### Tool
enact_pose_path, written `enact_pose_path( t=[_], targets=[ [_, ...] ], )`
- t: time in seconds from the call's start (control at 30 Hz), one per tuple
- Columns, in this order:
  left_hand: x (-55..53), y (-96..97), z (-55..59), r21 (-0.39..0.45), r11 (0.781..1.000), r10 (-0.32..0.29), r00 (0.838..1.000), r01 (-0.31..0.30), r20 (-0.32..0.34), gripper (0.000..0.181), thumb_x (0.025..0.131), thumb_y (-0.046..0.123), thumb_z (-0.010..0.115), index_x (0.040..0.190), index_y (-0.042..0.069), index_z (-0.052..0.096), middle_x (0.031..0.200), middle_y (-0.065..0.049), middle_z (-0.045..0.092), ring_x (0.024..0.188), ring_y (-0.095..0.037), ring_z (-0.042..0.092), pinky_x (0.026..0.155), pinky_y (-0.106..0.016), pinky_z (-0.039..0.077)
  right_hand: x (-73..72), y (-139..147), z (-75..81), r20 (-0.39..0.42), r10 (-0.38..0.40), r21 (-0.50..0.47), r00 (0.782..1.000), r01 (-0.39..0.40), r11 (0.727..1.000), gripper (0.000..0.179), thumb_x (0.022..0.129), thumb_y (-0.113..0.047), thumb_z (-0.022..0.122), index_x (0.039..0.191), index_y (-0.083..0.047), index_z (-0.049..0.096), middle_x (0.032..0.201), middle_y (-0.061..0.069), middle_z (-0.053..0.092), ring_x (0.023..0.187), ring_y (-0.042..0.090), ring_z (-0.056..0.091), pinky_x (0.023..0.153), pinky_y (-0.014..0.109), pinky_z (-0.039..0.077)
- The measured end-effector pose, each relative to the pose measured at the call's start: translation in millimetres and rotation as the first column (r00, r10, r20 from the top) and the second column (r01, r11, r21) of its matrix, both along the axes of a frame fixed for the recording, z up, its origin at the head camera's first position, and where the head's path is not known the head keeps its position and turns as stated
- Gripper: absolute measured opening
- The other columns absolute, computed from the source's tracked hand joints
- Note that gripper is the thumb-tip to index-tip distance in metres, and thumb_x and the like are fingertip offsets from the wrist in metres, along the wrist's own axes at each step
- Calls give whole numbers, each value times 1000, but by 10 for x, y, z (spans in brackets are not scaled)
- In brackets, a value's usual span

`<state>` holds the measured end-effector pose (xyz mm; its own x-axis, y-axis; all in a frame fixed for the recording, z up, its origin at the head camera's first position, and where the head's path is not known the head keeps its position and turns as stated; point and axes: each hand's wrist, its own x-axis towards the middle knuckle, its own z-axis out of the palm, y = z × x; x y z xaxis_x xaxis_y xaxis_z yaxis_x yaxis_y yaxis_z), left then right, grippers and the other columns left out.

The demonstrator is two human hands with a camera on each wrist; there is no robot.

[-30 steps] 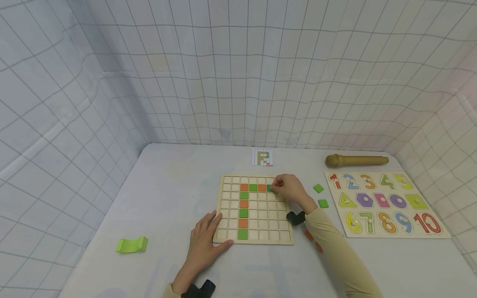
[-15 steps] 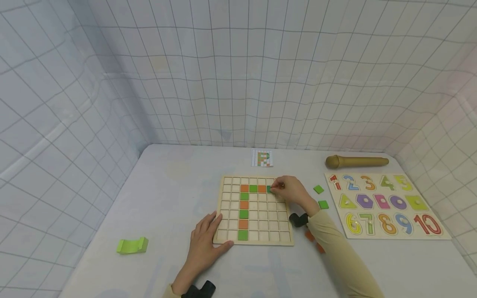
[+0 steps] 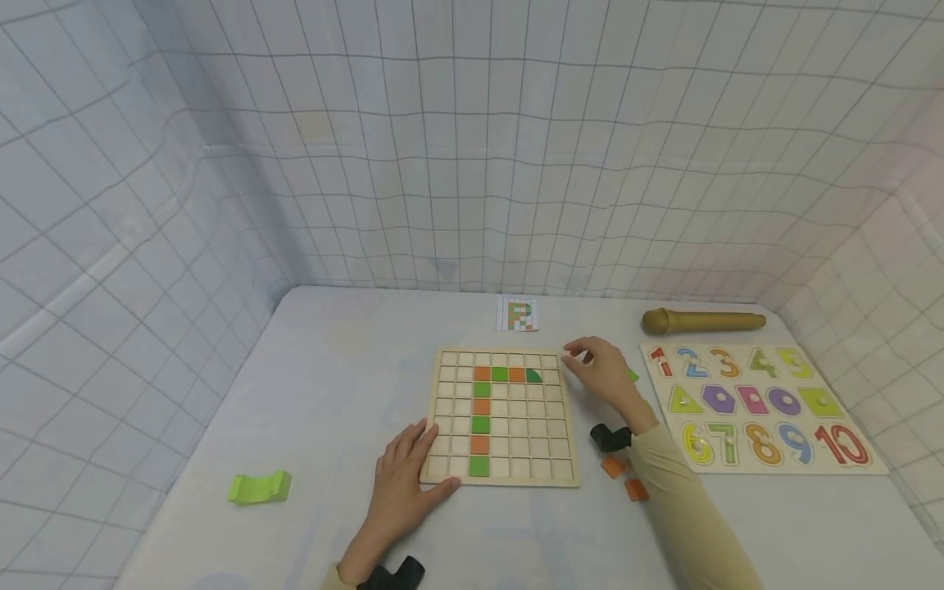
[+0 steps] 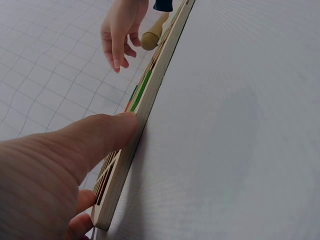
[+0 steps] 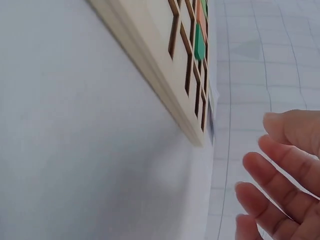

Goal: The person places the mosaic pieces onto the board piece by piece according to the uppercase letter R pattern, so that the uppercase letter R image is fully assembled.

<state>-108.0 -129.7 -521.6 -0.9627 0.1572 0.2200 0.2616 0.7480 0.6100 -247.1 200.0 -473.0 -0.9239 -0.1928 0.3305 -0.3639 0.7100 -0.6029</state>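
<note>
A wooden grid board (image 3: 519,427) lies flat on the white table. Orange and green square tiles (image 3: 481,424) fill a column in it, and a short row runs right from the top. That row ends in a dark green tile with a rounded corner (image 3: 533,376), lying in its cell. My left hand (image 3: 401,482) rests at the board's lower left corner, thumb (image 4: 107,131) on the near edge. Beyond the board's upper right edge, my right hand (image 3: 606,375) hovers with loosely bent fingers, nothing between them in the right wrist view.
Two orange tiles (image 3: 613,467) lie right of the board. A green tile (image 3: 633,374) peeks out behind my right hand. Farther right are a number puzzle (image 3: 752,447) and a tan microphone-shaped object (image 3: 708,321). A pattern card (image 3: 518,314) lies behind the board; a lime-green curved block (image 3: 260,487) sits left.
My right hand has let go of the dark green tile and moved right, off the board. The tile stays in its cell. My left hand has kept its place.
</note>
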Motion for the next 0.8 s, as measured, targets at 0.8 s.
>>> enact_pose_path(
  t=[0.8],
  targets=[
    [-17,-8,-33,-8,1000,-1,1000,1,-17,80,75,44,77,139,6,48,145,-14,37,131,-34,28,91,-52,28,75,547,29,-26,-294,45,955,295,954,30,86,-22,71,106,1,67,96,17,66,80,29,55,62,36,39]
  ],
)
